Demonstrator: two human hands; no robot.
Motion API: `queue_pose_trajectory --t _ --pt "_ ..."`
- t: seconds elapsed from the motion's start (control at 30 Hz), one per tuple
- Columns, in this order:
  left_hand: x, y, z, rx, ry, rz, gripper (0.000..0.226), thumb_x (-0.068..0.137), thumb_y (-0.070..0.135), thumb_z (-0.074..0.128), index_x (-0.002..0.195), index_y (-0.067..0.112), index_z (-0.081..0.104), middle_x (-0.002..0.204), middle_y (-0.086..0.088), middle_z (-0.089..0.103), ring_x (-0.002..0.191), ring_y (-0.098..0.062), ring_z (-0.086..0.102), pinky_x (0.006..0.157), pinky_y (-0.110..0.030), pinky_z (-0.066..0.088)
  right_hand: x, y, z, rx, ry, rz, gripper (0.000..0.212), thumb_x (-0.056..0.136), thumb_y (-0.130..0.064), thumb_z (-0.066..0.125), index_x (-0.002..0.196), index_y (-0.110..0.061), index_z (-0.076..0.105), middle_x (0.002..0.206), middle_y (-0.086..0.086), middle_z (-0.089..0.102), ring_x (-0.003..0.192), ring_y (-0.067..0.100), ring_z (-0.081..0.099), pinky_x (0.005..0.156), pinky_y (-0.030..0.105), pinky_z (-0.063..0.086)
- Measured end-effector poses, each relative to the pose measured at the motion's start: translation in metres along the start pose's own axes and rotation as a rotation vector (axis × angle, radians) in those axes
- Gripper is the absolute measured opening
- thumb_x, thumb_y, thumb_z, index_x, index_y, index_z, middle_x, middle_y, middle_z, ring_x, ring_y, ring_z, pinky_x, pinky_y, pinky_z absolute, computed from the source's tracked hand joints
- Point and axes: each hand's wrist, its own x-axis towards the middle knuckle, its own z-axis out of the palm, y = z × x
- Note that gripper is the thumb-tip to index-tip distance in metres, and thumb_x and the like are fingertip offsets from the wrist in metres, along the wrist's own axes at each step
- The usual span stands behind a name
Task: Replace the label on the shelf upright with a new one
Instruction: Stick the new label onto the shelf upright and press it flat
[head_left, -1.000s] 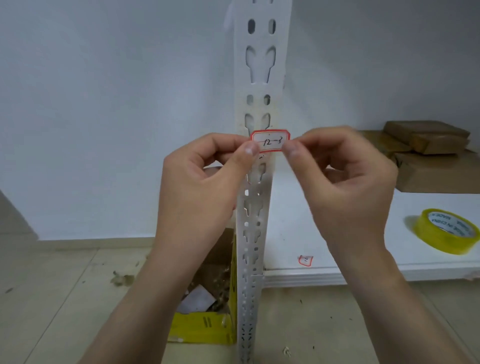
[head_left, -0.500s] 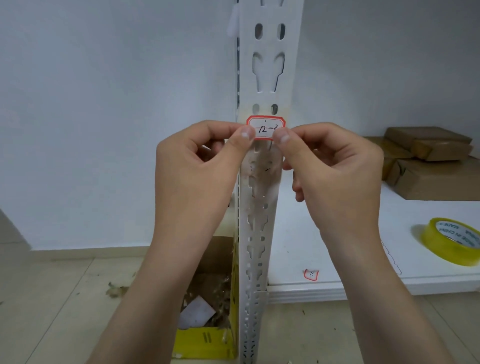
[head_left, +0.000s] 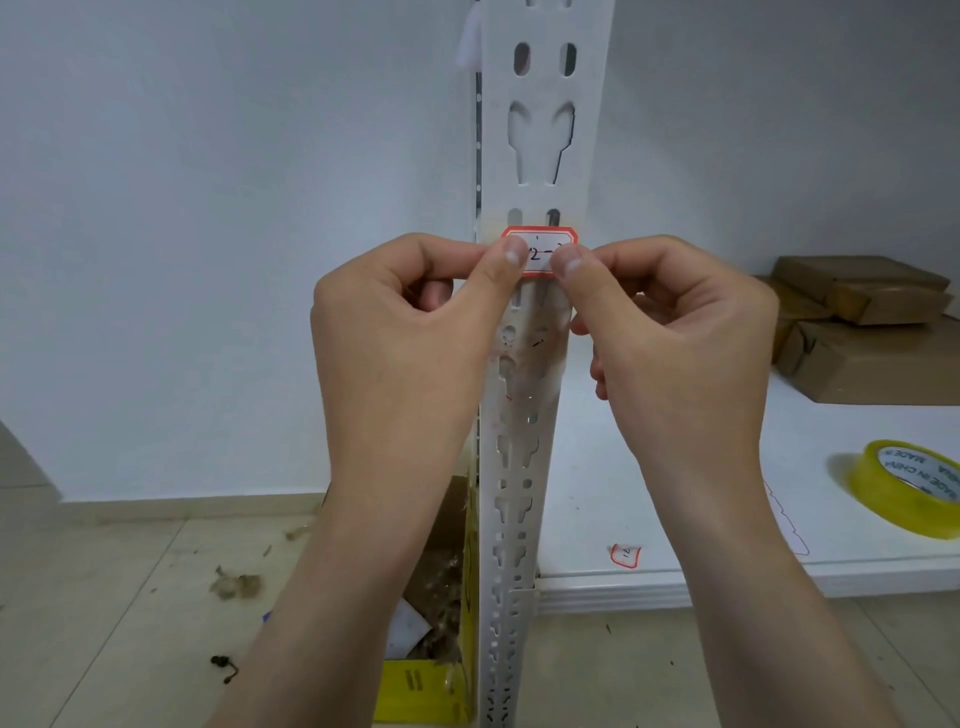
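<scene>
A white slotted shelf upright (head_left: 540, 130) runs top to bottom through the middle of the view. A small white label with a red border and handwritten digits (head_left: 540, 244) lies against its face just below a pair of oval holes. My left hand (head_left: 400, 338) pinches the label's left end between thumb and forefinger. My right hand (head_left: 675, 338) pinches its right end the same way. Both thumbs cover the label's lower corners. Below the label the upright shows yellowish glue residue (head_left: 530, 353).
A white shelf board (head_left: 649, 519) lies to the right, with another small red-bordered label (head_left: 625, 556), a roll of yellow tape (head_left: 914, 488) and brown cardboard parcels (head_left: 867, 332). A yellow carton of scraps (head_left: 431, 675) stands on the tiled floor left of the upright, beside debris.
Both hands have carried the label upward along the upright, from about the keyhole slots to just under the oval holes. My thumbs have closed inward over its ends.
</scene>
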Motion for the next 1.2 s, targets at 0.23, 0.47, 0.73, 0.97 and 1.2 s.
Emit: queue_pose_trajectory --t 0.23,0.47,0.73,0.97,1.2 --pt "0.0002 -0.0005 0.0011 0.019 0.021 0.005 0.016 0.083 0.039 0.077 0.069 0.033 0.073 0.048 0.012 0.037 0.05 -0.005 0.034 0.046 -0.016 0.032 0.0004 -0.002 0.0008 -0.015 0.002 0.001 0.017 0.092 -0.028 0.077 0.075 -0.031 0.073 0.066 -0.009 0.07 0.056 0.016 0.063 0.049 0.028 0.055" --pt "0.0016 0.0004 0.0001 0.01 0.027 -0.007 0.017 0.082 0.039 0.078 0.067 0.031 0.073 0.047 0.012 0.035 0.049 -0.005 0.032 0.046 -0.018 0.031 0.0011 -0.0024 0.0013 -0.022 0.003 0.001 0.018 0.091 -0.027 0.078 0.073 -0.028 0.073 0.064 -0.007 0.069 0.053 0.015 0.061 0.048 0.028 0.053" --pt "0.0011 0.001 0.0003 0.082 0.032 -0.009 0.02 0.082 0.045 0.076 0.066 0.035 0.071 0.057 -0.013 0.044 0.051 -0.012 0.035 0.046 -0.032 0.033 0.0032 -0.0021 0.0035 -0.045 0.029 -0.031 0.02 0.09 -0.026 0.078 0.071 -0.029 0.071 0.062 -0.01 0.067 0.053 0.009 0.059 0.048 0.02 0.049" --pt "0.0021 0.0001 -0.0008 0.132 0.033 -0.02 0.023 0.081 0.05 0.075 0.063 0.037 0.069 0.053 -0.009 0.044 0.049 -0.009 0.034 0.047 -0.029 0.034 0.0046 -0.0017 0.004 -0.056 0.035 -0.023 0.022 0.089 -0.028 0.08 0.069 -0.03 0.071 0.059 -0.008 0.065 0.05 0.003 0.054 0.051 0.01 0.04" --pt "0.0047 -0.0009 -0.0049 0.222 0.033 -0.028 0.034 0.079 0.06 0.072 0.058 0.034 0.064 0.054 -0.002 0.054 0.044 -0.007 0.04 0.048 -0.027 0.037 0.0048 -0.0025 0.0029 -0.098 0.042 -0.011 0.021 0.087 -0.035 0.08 0.069 -0.03 0.071 0.059 -0.009 0.064 0.051 0.003 0.052 0.052 0.009 0.037"
